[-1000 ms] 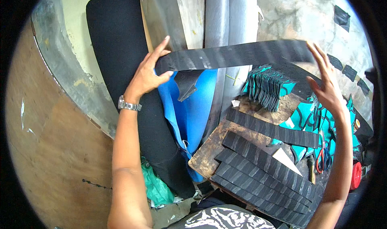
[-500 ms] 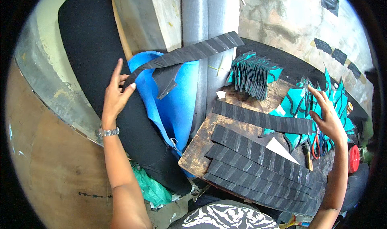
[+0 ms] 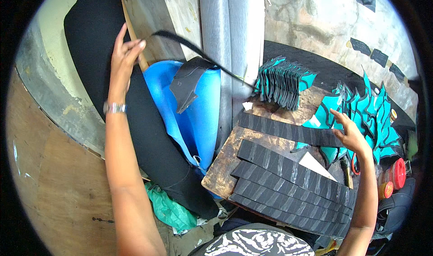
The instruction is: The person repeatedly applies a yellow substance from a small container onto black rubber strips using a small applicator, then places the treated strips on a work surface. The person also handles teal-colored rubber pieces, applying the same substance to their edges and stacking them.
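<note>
My left hand (image 3: 124,55) is raised at the upper left, in front of a big black foam roll (image 3: 149,143). Its fingertips hold one end of a long black ribbed strip (image 3: 203,57), which hangs edge-on in the air down toward a stack of teal-and-black cut pieces (image 3: 282,82). My right hand (image 3: 349,136) is open, its fingers on the right end of another black strip (image 3: 288,130) lying across a worn wooden board (image 3: 225,161). Several more black strips (image 3: 288,179) lie overlapped nearer me on that board.
A blue sheet (image 3: 200,120) with a black scrap on it leans between the black roll and grey rolls (image 3: 225,39). More teal pieces (image 3: 367,111) are heaped at the right, beside red containers (image 3: 397,172). A green bag (image 3: 169,208) lies on the floor.
My right hand let go of the long strip and dropped onto the strip on the board. My left hand swung the long strip up and to the left, turning it edge-on.
</note>
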{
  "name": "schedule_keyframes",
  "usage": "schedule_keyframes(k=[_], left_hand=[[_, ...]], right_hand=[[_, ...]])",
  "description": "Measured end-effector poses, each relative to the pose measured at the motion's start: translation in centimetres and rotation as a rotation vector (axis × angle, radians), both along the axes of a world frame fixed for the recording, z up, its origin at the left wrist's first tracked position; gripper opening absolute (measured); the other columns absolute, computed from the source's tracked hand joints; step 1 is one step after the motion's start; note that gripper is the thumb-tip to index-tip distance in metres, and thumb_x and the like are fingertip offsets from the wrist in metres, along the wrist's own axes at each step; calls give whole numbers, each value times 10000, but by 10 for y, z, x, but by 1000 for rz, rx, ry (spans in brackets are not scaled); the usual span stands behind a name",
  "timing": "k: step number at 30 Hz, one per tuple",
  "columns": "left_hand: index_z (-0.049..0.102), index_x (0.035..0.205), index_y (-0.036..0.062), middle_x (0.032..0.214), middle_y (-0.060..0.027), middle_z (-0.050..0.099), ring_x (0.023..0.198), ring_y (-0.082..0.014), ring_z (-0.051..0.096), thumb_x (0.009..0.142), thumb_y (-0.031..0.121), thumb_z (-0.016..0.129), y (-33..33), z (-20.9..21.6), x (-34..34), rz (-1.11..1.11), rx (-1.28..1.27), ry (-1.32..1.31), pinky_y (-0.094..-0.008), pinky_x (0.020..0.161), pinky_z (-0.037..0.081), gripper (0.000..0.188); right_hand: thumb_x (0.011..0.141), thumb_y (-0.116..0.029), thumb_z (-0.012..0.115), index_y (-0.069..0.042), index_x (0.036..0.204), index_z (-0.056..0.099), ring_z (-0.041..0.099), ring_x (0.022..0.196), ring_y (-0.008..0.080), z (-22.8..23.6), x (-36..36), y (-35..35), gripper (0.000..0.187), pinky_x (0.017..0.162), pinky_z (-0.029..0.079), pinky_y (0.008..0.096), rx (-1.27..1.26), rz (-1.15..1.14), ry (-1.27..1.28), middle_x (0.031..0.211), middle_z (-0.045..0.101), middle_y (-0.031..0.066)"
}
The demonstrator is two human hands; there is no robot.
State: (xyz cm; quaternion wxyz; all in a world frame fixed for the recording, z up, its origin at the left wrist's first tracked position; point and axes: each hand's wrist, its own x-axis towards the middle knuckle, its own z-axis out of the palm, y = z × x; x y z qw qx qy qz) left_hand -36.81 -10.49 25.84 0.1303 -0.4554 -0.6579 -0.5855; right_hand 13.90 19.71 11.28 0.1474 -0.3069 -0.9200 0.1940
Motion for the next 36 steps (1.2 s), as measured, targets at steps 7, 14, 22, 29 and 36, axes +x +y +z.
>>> schedule_keyframes(k=[7, 14, 22, 29, 36], left_hand=[[314, 1520, 99, 939, -93, 680, 738, -107, 584, 850, 327, 733, 33, 18, -20, 348, -157, 212, -241, 623, 470, 823], [336, 1509, 81, 1191, -222, 609, 1009, -222, 627, 904, 239, 652, -65, -73, 22, 270, -429, 29, -333, 859, 505, 700], [217, 1540, 57, 1535, -333, 219, 1447, -377, 258, 907, 246, 654, -57, -150, 56, 173, -110, -100, -466, 1154, 276, 792], [264, 1486, -7, 1415, -320, 428, 1321, -330, 459, 931, 102, 597, -46, -186, 72, 196, 307, -254, -413, 1120, 352, 656], [401, 1389, -53, 1303, -224, 569, 1185, -267, 571, 904, -18, 561, -26, -223, 118, 228, 276, 78, -396, 1063, 411, 512]], right_hand=[[847, -95, 649, -141, 1490, 347, 493, 1242, 400, -17, 1, 2, 712, 1078, 378, 457, 117, 72, -100, 1332, 530, 208], [709, -76, 737, -226, 1518, 299, 419, 1300, 355, -48, 11, 7, 933, 1099, 293, 523, 158, 59, -294, 1370, 481, 147], [637, -30, 689, -288, 1552, 192, 390, 1339, 337, -73, -6, 12, 1073, 1097, 269, 572, 334, 28, -488, 1363, 471, 165], [671, -66, 756, -290, 1548, 205, 495, 1190, 348, -57, -5, 4, 1060, 1018, 344, 547, 321, 43, -363, 1200, 510, 138], [713, -154, 751, -156, 1538, 262, 479, 1173, 380, 12, 3, -37, 959, 1080, 346, 441, 198, 122, -64, 1283, 511, 200]])
